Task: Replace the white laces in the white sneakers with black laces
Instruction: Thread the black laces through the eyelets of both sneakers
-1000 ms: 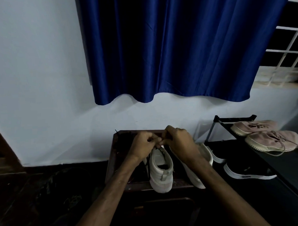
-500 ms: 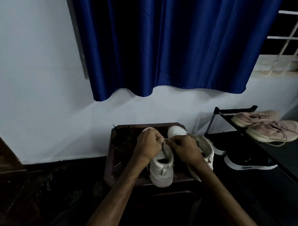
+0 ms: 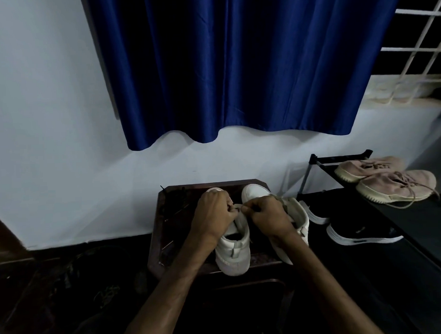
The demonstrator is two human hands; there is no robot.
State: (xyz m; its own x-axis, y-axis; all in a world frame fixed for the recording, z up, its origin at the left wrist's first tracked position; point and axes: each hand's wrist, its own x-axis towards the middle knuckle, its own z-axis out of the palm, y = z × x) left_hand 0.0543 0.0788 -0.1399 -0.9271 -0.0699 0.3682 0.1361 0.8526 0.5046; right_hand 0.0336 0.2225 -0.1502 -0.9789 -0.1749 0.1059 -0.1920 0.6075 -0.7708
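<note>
Two white sneakers stand heel toward me on a small dark wooden stool (image 3: 157, 246). Over the left sneaker (image 3: 233, 251) my left hand (image 3: 213, 214) and my right hand (image 3: 266, 215) meet, fingers pinched on a lace at its tongue; the lace's colour is too dim to tell. The right sneaker (image 3: 297, 219) sits beside it, partly hidden by my right hand. A tangle of black laces (image 3: 173, 206) lies on the stool's left side.
A black shoe rack (image 3: 403, 218) stands to the right with a pink pair of shoes (image 3: 395, 185) on top and black sneakers (image 3: 361, 234) below. A blue curtain (image 3: 236, 66) hangs above on the white wall. The floor is dark.
The view has tilted down a little, so the stool and sneakers show more fully. Both hands have stayed pinched together over the left sneaker's tongue.
</note>
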